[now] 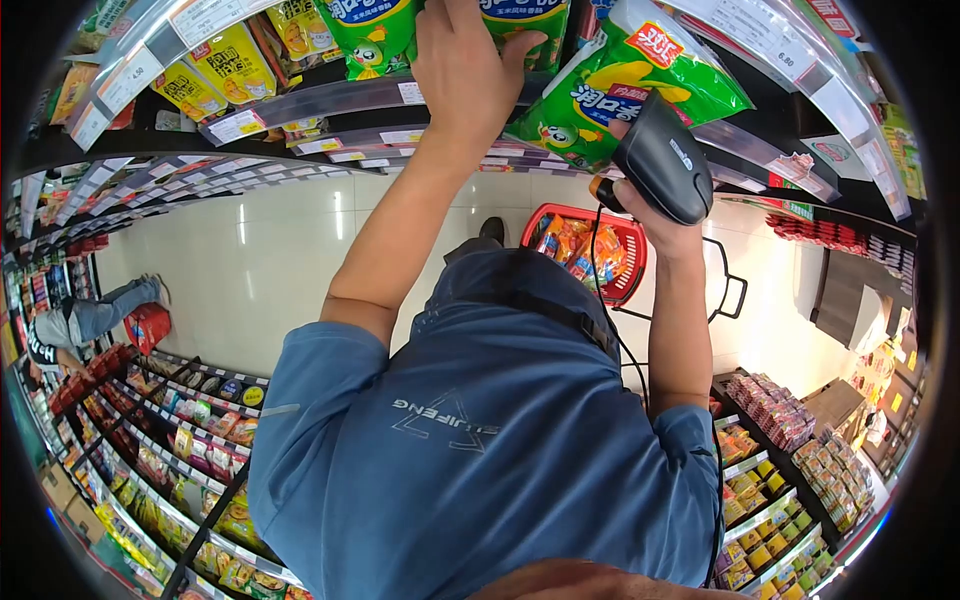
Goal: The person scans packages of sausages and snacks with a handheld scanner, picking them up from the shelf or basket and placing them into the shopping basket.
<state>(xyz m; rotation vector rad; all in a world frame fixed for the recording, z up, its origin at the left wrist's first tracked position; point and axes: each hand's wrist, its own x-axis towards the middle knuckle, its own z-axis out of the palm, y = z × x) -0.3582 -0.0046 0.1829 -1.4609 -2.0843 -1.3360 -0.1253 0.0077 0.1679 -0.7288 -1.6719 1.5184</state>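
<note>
My left hand [465, 75] reaches to the shelf ahead, its thumb spread away from the stretched fingers. It lies over the gap between a green sausage bag [368, 35] on its left and another green bag [535, 30] under its thumb. The fingertips pass out at the top edge of the view. In my right hand [655, 215] is a black barcode scanner [668, 160], with its dark cord running down along my body. Right behind the scanner, a tilted green corn-sausage bag [600, 90] sticks out over the shelf edge, partly covered by it.
A red shopping basket [640, 250] holding orange packs [580, 250] is on the floor below my right forearm. Price tags [235, 125] line the shelf front. Another person [75, 325] bends at shelves far left, near a red basket [148, 327]. Stocked shelves [200, 440] stand behind me.
</note>
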